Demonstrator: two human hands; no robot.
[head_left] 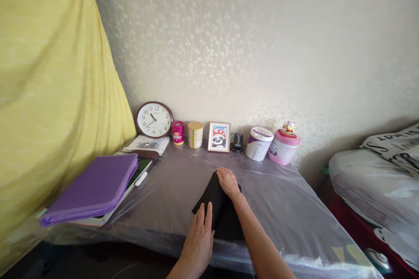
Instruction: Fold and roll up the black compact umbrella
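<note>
A piece of black cloth (209, 196), folded with slanting edges, lies near the front edge of the plastic-covered table (170, 192). My left hand (199, 235) rests on its near left part with the fingers stretched forward and slightly apart. At the far end of the cloth, my right hand (228, 181) has its fingers bent over the top edge. The thumb of that hand is hidden. My right forearm covers part of the cloth's right side.
A purple folder (93, 187) lies on papers at the left, near a white oblong object (141, 178). Along the wall stand a clock (155, 119), a pink can (177, 133), a yellow can (195, 135), a picture frame (219, 137) and two tubs. Bedding (369, 183) lies right.
</note>
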